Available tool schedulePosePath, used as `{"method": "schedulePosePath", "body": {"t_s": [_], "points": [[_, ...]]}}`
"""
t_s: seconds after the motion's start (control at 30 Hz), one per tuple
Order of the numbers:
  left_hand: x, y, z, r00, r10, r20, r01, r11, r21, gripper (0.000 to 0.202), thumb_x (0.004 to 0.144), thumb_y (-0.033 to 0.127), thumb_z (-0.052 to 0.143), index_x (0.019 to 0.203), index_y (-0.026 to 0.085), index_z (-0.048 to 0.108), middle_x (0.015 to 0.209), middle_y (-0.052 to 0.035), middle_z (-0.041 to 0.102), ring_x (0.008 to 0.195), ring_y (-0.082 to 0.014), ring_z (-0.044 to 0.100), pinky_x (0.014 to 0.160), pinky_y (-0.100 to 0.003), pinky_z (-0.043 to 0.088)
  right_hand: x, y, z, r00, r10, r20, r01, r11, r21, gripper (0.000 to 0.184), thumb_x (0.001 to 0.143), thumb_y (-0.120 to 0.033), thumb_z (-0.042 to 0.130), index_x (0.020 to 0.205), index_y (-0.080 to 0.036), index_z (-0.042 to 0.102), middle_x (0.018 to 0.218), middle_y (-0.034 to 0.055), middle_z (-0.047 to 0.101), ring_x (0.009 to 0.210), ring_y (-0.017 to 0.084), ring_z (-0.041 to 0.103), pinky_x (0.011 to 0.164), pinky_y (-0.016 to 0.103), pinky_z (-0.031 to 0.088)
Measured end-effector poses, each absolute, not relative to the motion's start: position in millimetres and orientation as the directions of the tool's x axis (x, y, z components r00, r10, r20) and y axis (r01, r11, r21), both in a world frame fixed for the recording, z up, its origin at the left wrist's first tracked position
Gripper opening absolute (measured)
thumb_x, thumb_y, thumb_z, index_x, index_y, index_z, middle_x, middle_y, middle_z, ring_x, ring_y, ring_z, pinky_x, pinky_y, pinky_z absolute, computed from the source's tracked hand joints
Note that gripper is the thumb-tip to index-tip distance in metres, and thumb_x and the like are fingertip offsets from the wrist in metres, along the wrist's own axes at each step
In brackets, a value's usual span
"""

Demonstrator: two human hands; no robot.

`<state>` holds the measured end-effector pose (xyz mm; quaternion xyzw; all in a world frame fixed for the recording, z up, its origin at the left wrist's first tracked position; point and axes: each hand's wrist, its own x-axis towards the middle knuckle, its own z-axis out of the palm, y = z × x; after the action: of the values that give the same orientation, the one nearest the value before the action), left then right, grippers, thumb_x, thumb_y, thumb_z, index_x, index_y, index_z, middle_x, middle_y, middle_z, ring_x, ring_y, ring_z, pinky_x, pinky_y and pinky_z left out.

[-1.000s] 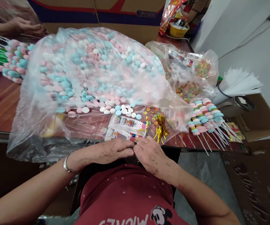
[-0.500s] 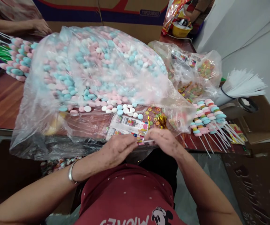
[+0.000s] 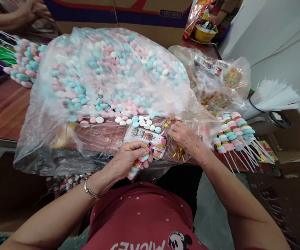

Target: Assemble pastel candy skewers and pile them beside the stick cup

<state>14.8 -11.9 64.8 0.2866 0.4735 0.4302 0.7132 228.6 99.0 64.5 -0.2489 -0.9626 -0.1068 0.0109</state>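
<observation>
My left hand (image 3: 127,156) is closed around a stick of stacked pastel sweets (image 3: 137,166) at the table's near edge. My right hand (image 3: 185,137) reaches forward over the gold twist ties (image 3: 180,152) and small coloured ring sweets (image 3: 168,122), fingers curled in a pinch; what it pinches is too small to name. Printed little packets (image 3: 147,139) lie between my hands. Behind them a big clear plastic bag (image 3: 108,76) holds a heap of pink, blue and white round sweets, with several loose ones (image 3: 136,121) spilled at its mouth.
Finished sweet sticks (image 3: 234,133) lie at the right, with a bundle of white sticks (image 3: 272,97) behind them. A second bag (image 3: 217,83) holds ring sweets. More finished sticks (image 3: 22,66) lie far left, near another person's arms (image 3: 19,12). Cardboard boxes (image 3: 144,17) stand behind.
My hands, together at the table edge a second ago, have parted. The left now holds the sweet stick; the right has moved forward onto the ring sweets and twist ties.
</observation>
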Motion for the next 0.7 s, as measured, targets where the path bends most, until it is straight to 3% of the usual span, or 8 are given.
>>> {"method": "schedulePosePath", "body": {"t_s": [0.23, 0.43, 0.7], "points": [[19, -8, 63, 0.127, 0.918, -0.375, -0.422, 0.392, 0.817, 0.021, 0.069, 0.029, 0.076, 0.065, 0.013, 0.063, 0.063, -0.0025, 0.069, 0.044, -0.008, 0.058, 0.039, -0.014, 0.042, 239, 98, 64, -0.801, 0.588, 0.113, 0.598, 0.773, 0.211, 0.016, 0.092, -0.011, 0.051, 0.099, -0.01, 0.065, 0.094, 0.0114, 0.062, 0.091, 0.023, 0.051, 0.076, 0.032, 0.041], [22, -9, 63, 0.127, 0.908, -0.4, -0.409, 0.416, 0.812, 0.022, 0.068, 0.03, 0.077, 0.068, 0.013, 0.062, 0.064, -0.0033, 0.07, 0.044, -0.0093, 0.059, 0.038, -0.015, 0.043, 230, 98, 62, -0.905, 0.424, 0.04, 0.424, 0.889, 0.171, 0.016, 0.093, -0.012, 0.051, 0.099, -0.015, 0.066, 0.091, 0.0089, 0.062, 0.092, 0.023, 0.048, 0.074, 0.032, 0.041], [20, -8, 63, 0.124, 0.917, -0.38, -0.446, 0.394, 0.804, 0.023, 0.068, 0.029, 0.078, 0.066, 0.013, 0.062, 0.063, -0.0028, 0.07, 0.044, -0.0083, 0.059, 0.037, -0.014, 0.04, 241, 102, 58, -0.897, 0.44, 0.051, 0.44, 0.87, 0.224, 0.019, 0.091, -0.006, 0.047, 0.095, -0.012, 0.064, 0.088, 0.01, 0.062, 0.089, 0.022, 0.051, 0.073, 0.031, 0.041]]}}
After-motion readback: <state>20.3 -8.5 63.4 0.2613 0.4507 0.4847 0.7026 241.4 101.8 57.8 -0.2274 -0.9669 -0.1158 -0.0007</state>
